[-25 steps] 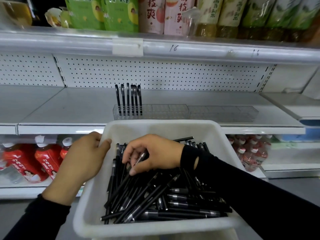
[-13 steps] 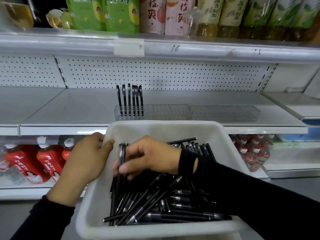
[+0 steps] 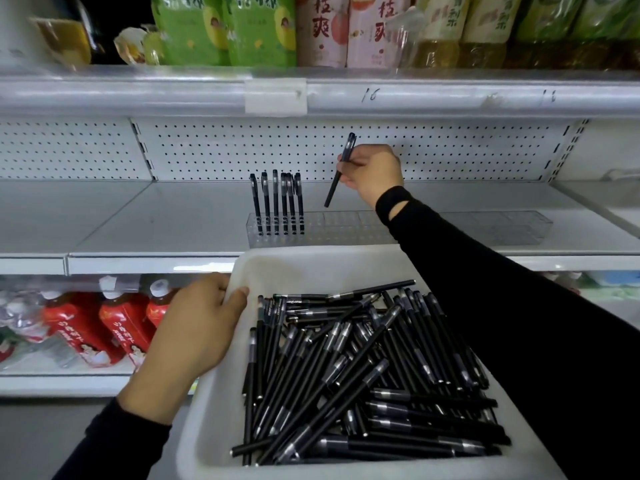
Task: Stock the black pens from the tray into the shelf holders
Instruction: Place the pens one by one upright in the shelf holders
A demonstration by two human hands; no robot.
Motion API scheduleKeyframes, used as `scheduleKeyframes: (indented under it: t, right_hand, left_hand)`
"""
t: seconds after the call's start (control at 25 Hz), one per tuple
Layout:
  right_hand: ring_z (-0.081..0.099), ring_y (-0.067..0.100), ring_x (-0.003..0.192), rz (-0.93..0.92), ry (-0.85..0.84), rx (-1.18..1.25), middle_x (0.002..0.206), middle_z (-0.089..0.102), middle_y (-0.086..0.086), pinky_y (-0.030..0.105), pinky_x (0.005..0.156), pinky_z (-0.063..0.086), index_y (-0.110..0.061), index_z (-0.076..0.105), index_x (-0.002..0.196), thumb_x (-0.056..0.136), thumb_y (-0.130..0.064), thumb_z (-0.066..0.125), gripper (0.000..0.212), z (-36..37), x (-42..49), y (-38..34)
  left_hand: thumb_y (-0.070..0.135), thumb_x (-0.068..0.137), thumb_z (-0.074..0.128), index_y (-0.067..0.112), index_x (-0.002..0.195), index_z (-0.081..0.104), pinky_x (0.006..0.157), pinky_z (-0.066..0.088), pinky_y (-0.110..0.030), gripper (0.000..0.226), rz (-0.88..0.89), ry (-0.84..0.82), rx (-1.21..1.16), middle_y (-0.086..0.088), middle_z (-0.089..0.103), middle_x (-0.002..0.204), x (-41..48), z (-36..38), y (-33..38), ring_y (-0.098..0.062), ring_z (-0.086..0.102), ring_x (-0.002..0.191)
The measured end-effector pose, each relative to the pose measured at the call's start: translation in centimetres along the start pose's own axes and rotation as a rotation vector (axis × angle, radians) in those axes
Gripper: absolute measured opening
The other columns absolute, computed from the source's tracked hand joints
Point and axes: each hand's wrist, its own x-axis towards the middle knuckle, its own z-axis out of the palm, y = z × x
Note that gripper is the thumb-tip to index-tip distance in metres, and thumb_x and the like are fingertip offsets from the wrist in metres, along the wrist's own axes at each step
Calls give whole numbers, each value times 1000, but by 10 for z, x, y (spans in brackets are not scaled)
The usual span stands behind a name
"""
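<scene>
Spanning the whole view, the white metal shelf (image 3: 156, 220) with its pegboard back carries the display, which likely explains why the large white plastic tray (image 3: 214, 427) is held up just in front of its edge: the reach from supply to display is short. The left hand (image 3: 194, 327) grips the tray's far-left rim, thumb hooked over the lip and fingers (image 3: 216, 284) curled against the outer wall, evidently to steady the load while the other hand works. Inside the tray lies a deep, jumbled heap of black capped pens (image 3: 363, 375) crossing one another at all angles; most of the stock lies here, so the job looks barely begun. On the shelf, a long clear plastic holder (image 3: 346, 226) divided into small cells stands near the front edge, with a second clear holder (image 3: 502, 226) just beside it on the right, apparently holding nothing. A row of six or so upright black pens (image 3: 277, 202) fills the first holder's left end, caps up. The right hand (image 3: 374, 171) hovers above the free cells to the right of that row, its fingers curled round a single black pen (image 3: 341, 169) tilted tip-down, presumably to aim it into the next cell.
</scene>
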Motion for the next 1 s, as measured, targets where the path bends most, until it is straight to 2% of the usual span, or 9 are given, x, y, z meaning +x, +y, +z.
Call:
scheduleKeyframes:
  t: [0.16, 0.28, 0.44, 0.68, 0.92, 1.0]
  right_hand:
    - [74, 24, 84, 6, 13, -175, 89, 77, 5, 42, 88, 59, -21, 72, 82, 88, -13, 72, 10, 31, 19, 20]
    - [73, 25, 88, 0, -14, -240, 91, 77, 4, 43, 90, 57, -19, 74, 89, 90, -16, 70, 4, 48, 23, 26]
    - [70, 29, 96, -55, -80, -400, 102, 75, 8, 45, 92, 56, -13, 73, 103, 94, -18, 64, 14, 54, 24, 17]
    - [67, 26, 97, -101, -149, -622, 103, 73, 6, 37, 92, 55, -13, 71, 105, 95, -22, 62, 16, 61, 17, 18]
    - [67, 29, 95, -16, -214, -729, 99, 72, 9, 31, 82, 52, -11, 69, 97, 97, -22, 59, 15, 66, 18, 20]
    - [67, 28, 94, 24, -230, -750, 101, 72, 10, 30, 80, 52, -8, 71, 100, 97, -24, 60, 20, 67, 19, 23]
  left_hand:
    - [35, 97, 53, 20, 97, 67, 67, 50, -32, 21, -4, 6, -17, 4, 71, 81, 0, 0, -2, -14, 65, 76]
    - [34, 98, 53, 24, 91, 66, 66, 49, -30, 18, -4, 7, -25, 6, 71, 75, -1, 1, -1, -12, 65, 74]
    - [34, 98, 54, 24, 91, 66, 64, 47, -27, 17, -6, 7, -24, 7, 70, 77, -1, 1, 0, -10, 64, 74]
    - [36, 97, 54, 22, 92, 66, 71, 53, -36, 18, -17, 4, -45, 4, 71, 77, 0, 1, -1, -14, 65, 74]
    - [36, 98, 53, 22, 92, 64, 67, 51, -32, 19, -17, -1, -27, 5, 69, 78, -1, 1, 1, -13, 64, 74]
    - [37, 97, 53, 22, 92, 64, 69, 52, -34, 20, -21, -9, -38, 4, 70, 79, -1, 1, 0, -14, 65, 75]
